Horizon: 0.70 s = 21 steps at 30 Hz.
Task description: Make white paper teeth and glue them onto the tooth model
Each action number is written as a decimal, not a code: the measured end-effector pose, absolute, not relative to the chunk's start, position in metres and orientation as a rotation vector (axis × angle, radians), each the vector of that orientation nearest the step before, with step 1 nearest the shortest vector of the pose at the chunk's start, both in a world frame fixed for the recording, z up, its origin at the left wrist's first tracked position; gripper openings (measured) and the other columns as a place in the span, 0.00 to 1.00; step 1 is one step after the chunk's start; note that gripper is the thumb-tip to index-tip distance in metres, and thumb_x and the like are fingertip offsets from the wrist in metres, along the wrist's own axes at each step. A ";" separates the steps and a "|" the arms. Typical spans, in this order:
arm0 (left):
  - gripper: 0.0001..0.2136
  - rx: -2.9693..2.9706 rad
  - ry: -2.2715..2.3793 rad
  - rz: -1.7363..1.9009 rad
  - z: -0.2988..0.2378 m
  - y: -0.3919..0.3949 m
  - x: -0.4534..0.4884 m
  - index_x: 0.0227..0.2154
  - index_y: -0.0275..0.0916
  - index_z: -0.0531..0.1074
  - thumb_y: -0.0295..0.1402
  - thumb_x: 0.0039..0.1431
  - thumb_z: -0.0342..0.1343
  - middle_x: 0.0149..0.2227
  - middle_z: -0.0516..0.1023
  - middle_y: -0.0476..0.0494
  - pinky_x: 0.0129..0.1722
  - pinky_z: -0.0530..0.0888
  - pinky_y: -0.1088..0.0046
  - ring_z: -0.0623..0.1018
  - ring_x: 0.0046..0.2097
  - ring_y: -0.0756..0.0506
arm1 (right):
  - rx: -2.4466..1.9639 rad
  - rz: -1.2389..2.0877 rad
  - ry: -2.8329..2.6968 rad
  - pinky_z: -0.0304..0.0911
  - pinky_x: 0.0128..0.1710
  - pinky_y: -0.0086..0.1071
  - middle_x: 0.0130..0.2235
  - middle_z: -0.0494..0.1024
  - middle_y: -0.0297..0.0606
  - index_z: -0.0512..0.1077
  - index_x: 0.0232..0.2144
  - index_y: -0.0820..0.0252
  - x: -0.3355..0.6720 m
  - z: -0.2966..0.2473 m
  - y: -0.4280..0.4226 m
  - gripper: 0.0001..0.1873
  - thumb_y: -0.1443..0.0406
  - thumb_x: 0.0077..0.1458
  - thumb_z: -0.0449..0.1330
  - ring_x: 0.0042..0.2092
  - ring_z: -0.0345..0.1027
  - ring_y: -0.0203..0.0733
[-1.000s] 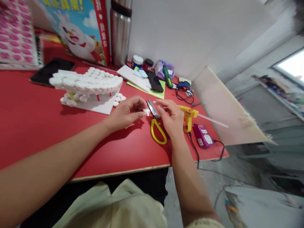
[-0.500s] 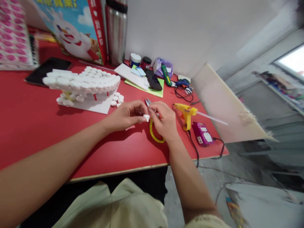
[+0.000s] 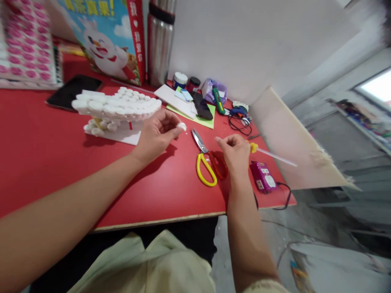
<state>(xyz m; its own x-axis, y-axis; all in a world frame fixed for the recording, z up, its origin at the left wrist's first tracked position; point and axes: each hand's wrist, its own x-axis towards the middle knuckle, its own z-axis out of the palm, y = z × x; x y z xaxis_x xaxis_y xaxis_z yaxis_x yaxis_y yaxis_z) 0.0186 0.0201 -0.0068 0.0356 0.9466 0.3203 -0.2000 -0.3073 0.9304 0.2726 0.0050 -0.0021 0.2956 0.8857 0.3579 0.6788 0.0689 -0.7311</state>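
My left hand (image 3: 157, 134) pinches a small white piece (image 3: 182, 126) between thumb and fingertips, just right of a white model (image 3: 116, 106) covered in round white discs. My right hand (image 3: 234, 152) is curled over the yellow glue gun (image 3: 253, 147), whose body it mostly hides; a clear glue stick (image 3: 275, 156) pokes out to the right. Yellow-handled scissors (image 3: 203, 158) lie on the red table (image 3: 45, 150) between my two hands.
A purple power adapter (image 3: 262, 177) with a black cord lies near the table's right edge. At the back stand a steel flask (image 3: 160, 42), a colourful box (image 3: 106, 38), small jars, a green cutter (image 3: 218, 100) and cables. A dark phone (image 3: 75, 91) lies back left.
My hands have parted. The left hand carried the white piece up toward the model; the right hand left the scissors and went right onto the glue gun.
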 end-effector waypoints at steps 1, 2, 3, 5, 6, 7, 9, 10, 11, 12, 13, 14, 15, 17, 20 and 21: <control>0.14 1.315 0.826 1.449 -0.007 0.018 0.020 0.32 0.40 0.71 0.35 0.53 0.72 0.30 0.77 0.50 0.33 0.76 0.73 0.76 0.30 0.51 | -1.639 0.331 -1.433 0.59 0.31 0.34 0.23 0.71 0.29 0.70 0.23 0.56 0.272 -0.003 0.006 0.14 0.58 0.47 0.70 0.27 0.63 0.38; 0.14 1.310 0.813 1.435 -0.007 0.017 0.021 0.32 0.40 0.71 0.35 0.53 0.72 0.31 0.77 0.50 0.33 0.76 0.73 0.76 0.31 0.51 | -1.605 0.369 -1.424 0.58 0.31 0.33 0.24 0.71 0.28 0.71 0.25 0.57 0.272 -0.004 0.007 0.10 0.61 0.45 0.70 0.27 0.62 0.37; 0.14 1.305 0.807 1.429 -0.007 0.016 0.022 0.32 0.40 0.71 0.35 0.53 0.72 0.31 0.77 0.50 0.33 0.76 0.73 0.76 0.31 0.51 | -1.569 0.400 -1.414 0.58 0.30 0.33 0.25 0.71 0.28 0.72 0.26 0.57 0.273 -0.005 0.008 0.07 0.64 0.44 0.68 0.27 0.62 0.36; 0.13 1.295 0.809 1.429 -0.007 0.016 0.022 0.33 0.39 0.71 0.35 0.53 0.72 0.31 0.77 0.49 0.33 0.75 0.73 0.75 0.30 0.51 | -1.505 0.445 -1.385 0.58 0.31 0.32 0.26 0.70 0.27 0.75 0.30 0.58 0.273 -0.007 0.010 0.07 0.68 0.43 0.64 0.28 0.61 0.35; 0.13 1.289 0.814 1.432 -0.007 0.016 0.021 0.32 0.39 0.71 0.34 0.53 0.72 0.31 0.77 0.49 0.33 0.75 0.73 0.75 0.30 0.51 | -1.474 0.482 -1.369 0.59 0.32 0.32 0.27 0.70 0.27 0.76 0.32 0.58 0.273 -0.008 0.011 0.09 0.68 0.43 0.63 0.28 0.61 0.35; 0.13 1.283 0.818 1.436 -0.007 0.016 0.021 0.32 0.39 0.71 0.34 0.53 0.72 0.31 0.77 0.49 0.33 0.75 0.73 0.75 0.30 0.51 | -1.443 0.536 -1.350 0.60 0.33 0.32 0.28 0.72 0.28 0.77 0.33 0.58 0.272 -0.009 0.012 0.10 0.67 0.44 0.64 0.30 0.63 0.35; 0.13 1.280 0.824 1.438 -0.007 0.017 0.020 0.32 0.40 0.71 0.35 0.53 0.72 0.31 0.77 0.49 0.33 0.75 0.72 0.75 0.30 0.51 | -1.384 0.653 -1.314 0.64 0.37 0.33 0.31 0.76 0.30 0.78 0.37 0.59 0.270 -0.010 0.012 0.13 0.65 0.45 0.67 0.32 0.68 0.37; 0.13 1.283 0.824 1.437 -0.007 0.017 0.020 0.32 0.40 0.71 0.35 0.53 0.72 0.31 0.77 0.49 0.33 0.75 0.72 0.75 0.30 0.51 | -1.364 0.693 -1.298 0.66 0.39 0.34 0.32 0.78 0.31 0.79 0.37 0.59 0.270 -0.010 0.012 0.14 0.64 0.45 0.69 0.34 0.69 0.37; 0.13 1.288 0.821 1.433 -0.008 0.017 0.020 0.32 0.40 0.71 0.36 0.53 0.72 0.31 0.77 0.49 0.33 0.76 0.72 0.75 0.30 0.51 | -1.353 0.707 -1.279 0.67 0.39 0.35 0.32 0.79 0.32 0.79 0.37 0.59 0.269 -0.010 0.012 0.14 0.63 0.45 0.70 0.34 0.70 0.38; 0.13 1.294 0.815 1.425 -0.008 0.017 0.020 0.32 0.40 0.72 0.36 0.53 0.72 0.31 0.77 0.49 0.33 0.76 0.72 0.75 0.30 0.51 | -1.352 0.700 -1.263 0.67 0.39 0.35 0.31 0.79 0.32 0.80 0.36 0.59 0.269 -0.010 0.012 0.14 0.62 0.45 0.71 0.33 0.70 0.37; 0.14 1.297 0.808 1.416 -0.008 0.017 0.021 0.32 0.40 0.72 0.37 0.53 0.72 0.31 0.77 0.49 0.33 0.76 0.72 0.75 0.30 0.51 | -1.356 0.685 -1.253 0.67 0.39 0.35 0.31 0.79 0.32 0.80 0.36 0.60 0.270 -0.011 0.012 0.13 0.62 0.45 0.71 0.33 0.70 0.37; 0.14 1.298 0.801 1.408 -0.008 0.017 0.021 0.32 0.39 0.72 0.37 0.52 0.72 0.31 0.77 0.49 0.33 0.76 0.73 0.75 0.30 0.51 | -1.360 0.672 -1.242 0.66 0.38 0.34 0.30 0.79 0.31 0.81 0.36 0.60 0.271 -0.011 0.013 0.13 0.62 0.45 0.72 0.32 0.69 0.36; 0.14 1.296 0.794 1.400 -0.008 0.016 0.021 0.32 0.39 0.72 0.37 0.52 0.73 0.31 0.77 0.49 0.32 0.76 0.73 0.75 0.30 0.51 | -1.360 0.668 -1.230 0.65 0.37 0.33 0.29 0.78 0.30 0.81 0.36 0.59 0.271 -0.012 0.013 0.13 0.62 0.45 0.72 0.31 0.68 0.35; 0.15 1.290 0.780 1.389 -0.008 0.016 0.022 0.32 0.39 0.72 0.37 0.52 0.73 0.31 0.77 0.49 0.32 0.75 0.73 0.75 0.30 0.51 | -1.342 0.703 -1.201 0.64 0.35 0.32 0.28 0.77 0.29 0.82 0.37 0.59 0.272 -0.013 0.014 0.15 0.61 0.45 0.72 0.30 0.66 0.34; 0.15 1.285 0.769 1.384 -0.007 0.015 0.022 0.32 0.39 0.72 0.37 0.52 0.73 0.31 0.77 0.48 0.32 0.75 0.72 0.75 0.30 0.51 | -1.277 0.809 -1.145 0.64 0.34 0.30 0.28 0.75 0.28 0.81 0.36 0.59 0.270 -0.012 0.014 0.15 0.61 0.44 0.73 0.29 0.65 0.33; 0.14 1.282 0.770 1.382 -0.007 0.014 0.022 0.32 0.39 0.72 0.37 0.52 0.73 0.31 0.77 0.48 0.32 0.75 0.72 0.75 0.30 0.51 | -1.257 0.844 -1.129 0.64 0.33 0.30 0.28 0.74 0.27 0.80 0.35 0.58 0.268 -0.010 0.014 0.15 0.61 0.44 0.72 0.28 0.64 0.32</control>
